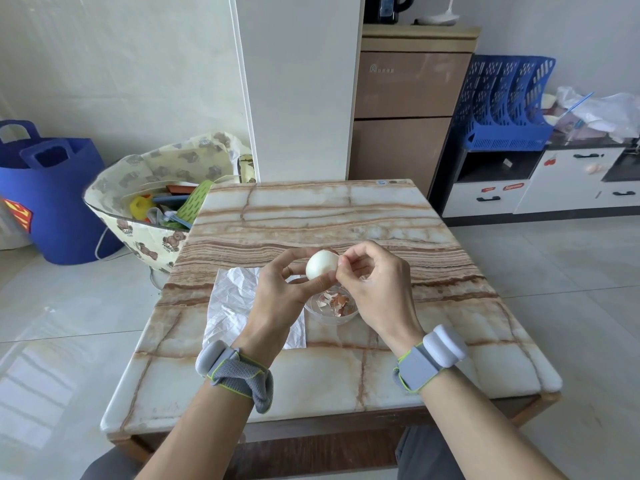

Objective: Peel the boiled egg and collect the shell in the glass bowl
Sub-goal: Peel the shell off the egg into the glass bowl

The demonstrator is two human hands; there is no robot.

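A boiled egg (321,264), mostly white and bare with a bit of brown shell at its far top, is held above the table. My left hand (277,292) grips it from the left between thumb and fingers. My right hand (372,285) pinches at the egg's right side with thumb and forefinger. Just below the hands stands the small glass bowl (331,317), holding several brown shell pieces (337,301). The hands hide part of the bowl.
A crumpled white paper sheet (232,303) lies on the marble table (311,216) left of the bowl. On the floor to the left are a printed bag of items (156,188) and a blue bucket bag (52,202). Cabinets stand behind.
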